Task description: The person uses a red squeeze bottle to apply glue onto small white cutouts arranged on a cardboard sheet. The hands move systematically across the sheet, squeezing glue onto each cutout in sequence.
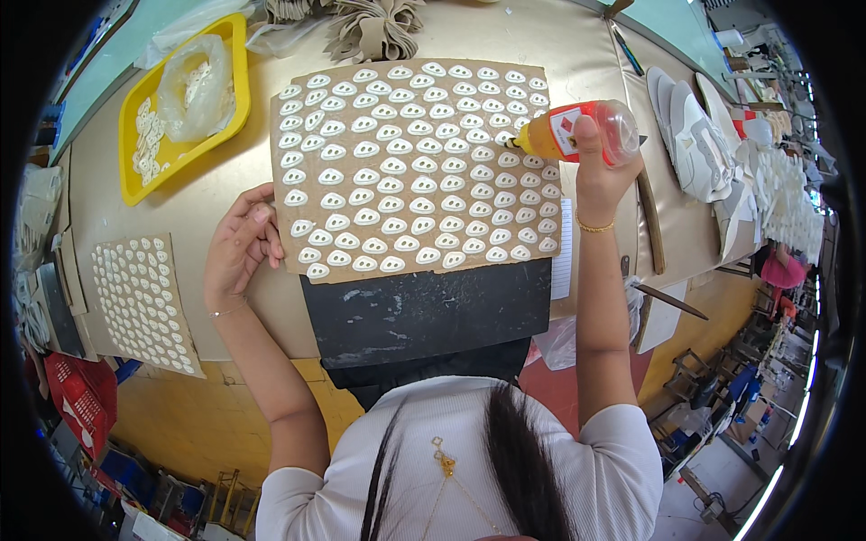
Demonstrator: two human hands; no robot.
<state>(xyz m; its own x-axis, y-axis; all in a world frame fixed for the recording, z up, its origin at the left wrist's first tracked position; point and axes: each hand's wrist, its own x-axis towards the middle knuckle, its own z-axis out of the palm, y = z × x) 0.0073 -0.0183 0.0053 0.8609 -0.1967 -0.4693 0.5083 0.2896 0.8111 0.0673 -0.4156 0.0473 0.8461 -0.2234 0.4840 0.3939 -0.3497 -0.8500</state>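
Note:
My right hand (606, 171) is wrapped round a squeeze bottle (568, 133) of yellow liquid with a red and white label. The bottle lies tilted on its side, and its dark nozzle tip points left, at the small pieces on a brown cardboard sheet (293, 216). Rows of small white rounded-triangle pieces (392, 166), each with two holes, cover this sheet. Whether the tip touches a piece, I cannot tell. My left hand (244, 243) rests at the sheet's left edge, fingers loosely curled and apart, with nothing visible in them. Under the sheet's near side is a black board (424, 316).
A yellow tray (239, 81) at the far left holds loose white pieces and a plastic bag (212, 113). A second covered cardboard sheet (185, 338) lies left. Brown cut strips (374, 32) sit at the back. White shoe-shaped parts (699, 144), a wooden-handled tool (651, 221) and a blade (672, 300) lie right.

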